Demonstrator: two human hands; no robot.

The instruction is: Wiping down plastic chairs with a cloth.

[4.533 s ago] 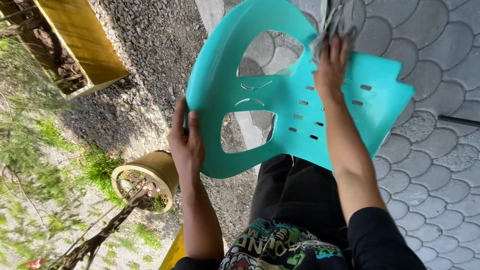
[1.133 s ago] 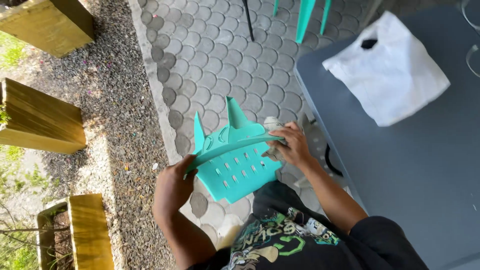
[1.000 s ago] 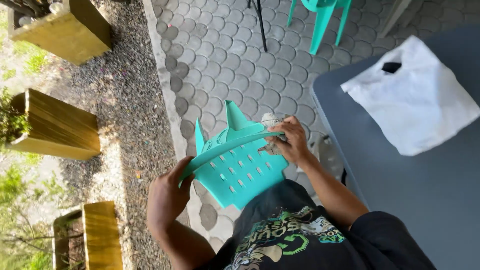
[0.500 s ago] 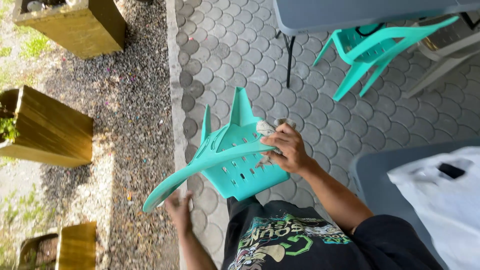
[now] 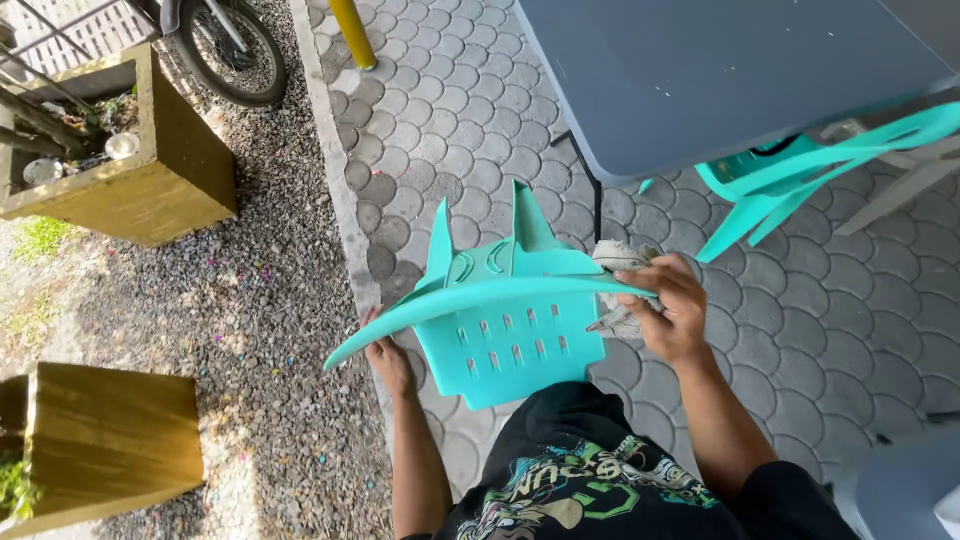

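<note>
Chair (image 5: pixel 505 320), turquoise plastic, sits low in front of the person over the scalloped paving (image 5: pixel 470 110), its slotted seat facing up toward the camera and its curved backrest edge running across from lower left to right. Two of its legs point away, toward the grey table (image 5: pixel 700 70).

The left hand (image 5: pixel 385 355) reaches down along a straight arm and grips the left end of that curved edge from underneath; only the back of the hand and knuckles show, the fingers curled around the plastic. The right hand (image 5: pixel 665 310) comes in from the right with the forearm angled upward and the wrist bent slightly. It is closed around a crumpled grey rag (image 5: pixel 620 265), pressing it against the right end of the chair's edge, fingers spread over the cloth.

A second turquoise chair (image 5: pixel 790 180) stands tucked under the table at the right. To the left of the paving lies gravel (image 5: pixel 260 330), with two yellowish wooden planter boxes (image 5: pixel 150 180) on it, one at the upper left and one at the lower left. A motorcycle wheel (image 5: pixel 225 50) shows at the top, next to a yellow post (image 5: pixel 352 32).
</note>
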